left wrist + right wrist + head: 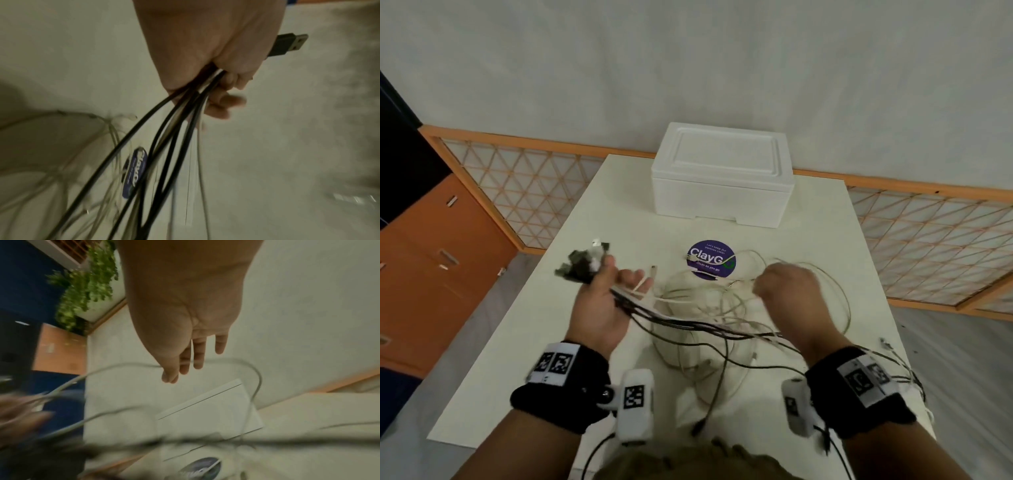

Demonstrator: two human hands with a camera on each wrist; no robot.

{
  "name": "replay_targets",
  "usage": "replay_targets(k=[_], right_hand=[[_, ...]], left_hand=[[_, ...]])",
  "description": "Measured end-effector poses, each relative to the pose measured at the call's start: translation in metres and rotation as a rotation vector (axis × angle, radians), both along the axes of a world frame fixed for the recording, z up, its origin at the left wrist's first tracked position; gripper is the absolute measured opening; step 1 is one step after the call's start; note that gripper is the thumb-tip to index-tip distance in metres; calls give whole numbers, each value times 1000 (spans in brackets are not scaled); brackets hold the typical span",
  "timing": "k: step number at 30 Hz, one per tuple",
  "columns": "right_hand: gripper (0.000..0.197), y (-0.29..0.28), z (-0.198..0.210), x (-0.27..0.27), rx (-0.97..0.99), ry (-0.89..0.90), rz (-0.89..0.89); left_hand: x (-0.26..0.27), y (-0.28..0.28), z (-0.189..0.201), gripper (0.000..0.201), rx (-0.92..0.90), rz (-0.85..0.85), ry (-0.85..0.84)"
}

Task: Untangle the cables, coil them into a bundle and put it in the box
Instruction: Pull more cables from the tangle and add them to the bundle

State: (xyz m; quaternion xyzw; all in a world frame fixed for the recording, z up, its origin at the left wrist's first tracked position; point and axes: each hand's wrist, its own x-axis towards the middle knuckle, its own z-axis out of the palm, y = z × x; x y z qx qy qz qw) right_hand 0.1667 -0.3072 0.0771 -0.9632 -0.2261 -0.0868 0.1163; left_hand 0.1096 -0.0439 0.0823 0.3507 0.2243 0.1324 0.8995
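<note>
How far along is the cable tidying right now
Done: the left hand grips several plug ends together. In hand: the right hand lifts a pale cable from the tangle on the table. Left: untangling, coiling, and opening the foam box, whose lid is on.

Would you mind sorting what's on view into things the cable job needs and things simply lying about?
For the job:
cables, one bunch held in the left hand, one pale strand at the right hand
white foam box, lid on

Lying about:
round purple sticker
orange cabinet
</note>
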Motion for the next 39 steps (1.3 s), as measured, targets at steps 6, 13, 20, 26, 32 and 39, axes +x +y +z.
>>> replay_targets(k=[6,13,20,26,32,39], right_hand=[[7,-50,14,29,239,-46,-234],[12,-9,55,12,255,-19,14],[11,66,79,-17,-56,-59,396],[27,47,89,-13,-13,173,219],[25,1,80,-10,14,251,30],[22,-44,65,2,75,208,-103]], left_hand=[[-27,59,-39,45,53,115,215],[-30,41,-24,41,279,-41,160],[-21,-31,29,12,687,-527,-9],[-21,-19,22,37,763,-398,97],[-23,21,-7,51,727,-259,201],[-33,74,-40,50,603,-67,389]])
